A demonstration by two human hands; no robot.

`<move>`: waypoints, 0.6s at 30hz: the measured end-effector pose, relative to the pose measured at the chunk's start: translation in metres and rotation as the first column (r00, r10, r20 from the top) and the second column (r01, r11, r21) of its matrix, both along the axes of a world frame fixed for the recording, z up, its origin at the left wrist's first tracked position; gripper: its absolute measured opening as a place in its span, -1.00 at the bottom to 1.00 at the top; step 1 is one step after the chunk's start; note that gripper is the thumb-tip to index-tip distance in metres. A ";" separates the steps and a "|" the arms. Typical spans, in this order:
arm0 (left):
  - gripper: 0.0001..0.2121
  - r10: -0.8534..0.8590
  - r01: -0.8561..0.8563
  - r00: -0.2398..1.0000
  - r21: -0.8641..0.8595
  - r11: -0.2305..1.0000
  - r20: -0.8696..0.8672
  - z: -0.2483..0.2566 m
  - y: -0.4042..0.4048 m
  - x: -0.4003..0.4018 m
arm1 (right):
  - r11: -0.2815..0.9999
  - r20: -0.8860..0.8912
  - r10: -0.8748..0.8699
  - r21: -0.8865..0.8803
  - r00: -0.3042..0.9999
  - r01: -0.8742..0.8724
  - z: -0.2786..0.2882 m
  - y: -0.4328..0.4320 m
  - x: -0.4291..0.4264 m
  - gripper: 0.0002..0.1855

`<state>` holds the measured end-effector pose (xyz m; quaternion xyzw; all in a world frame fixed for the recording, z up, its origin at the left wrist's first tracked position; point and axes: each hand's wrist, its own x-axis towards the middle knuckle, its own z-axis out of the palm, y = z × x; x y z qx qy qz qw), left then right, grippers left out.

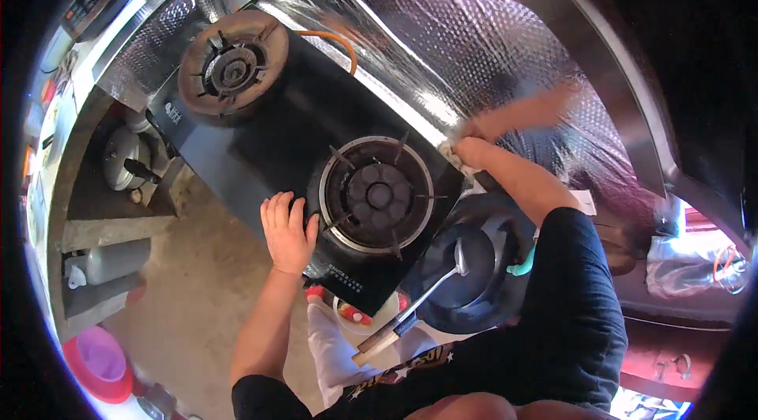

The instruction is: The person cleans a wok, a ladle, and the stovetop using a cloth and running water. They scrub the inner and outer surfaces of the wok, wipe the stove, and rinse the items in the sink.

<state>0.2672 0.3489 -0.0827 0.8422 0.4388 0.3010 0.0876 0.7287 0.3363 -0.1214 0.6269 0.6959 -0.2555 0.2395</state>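
A black glass-topped two-burner gas stove stands below me, set at a slant. My left hand rests on its front edge, beside the nearer burner, fingers slightly spread and holding nothing. At the stove's back right corner, my right hand grips a pale cloth against the edge. The fingers partly hide the cloth. The farther burner has a brown, stained ring around it. To the right of the stove sits a dark wok with a metal ladle lying in it.
Silver foil sheeting covers the wall behind the stove, reflecting my arm. An orange gas hose runs behind it. Shelves at left hold a lidded pot. A bowl is partly hidden under the stove's front. Pink and purple basins stand lower left.
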 end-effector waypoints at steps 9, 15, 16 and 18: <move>-0.66 0.016 -0.015 0.999 -0.036 0.999 0.032 0.007 0.000 -0.008 | 0.825 0.212 0.112 0.525 0.971 -0.210 0.123 0.025 -0.075 -0.85; -0.66 0.017 -0.015 0.998 -0.037 0.999 0.060 0.004 0.000 -0.009 | 0.273 0.325 0.334 0.865 0.885 -0.421 0.156 0.153 -0.147 -0.77; -0.66 0.022 -0.020 0.998 -0.034 0.999 0.061 0.006 0.000 -0.010 | 0.317 0.354 0.317 0.835 0.880 -0.450 0.158 0.174 -0.158 -0.79; -0.66 0.021 -0.018 0.998 -0.057 0.998 0.066 0.007 0.000 -0.010 | 0.381 0.449 0.306 0.751 0.840 -0.540 0.151 0.201 -0.157 -0.77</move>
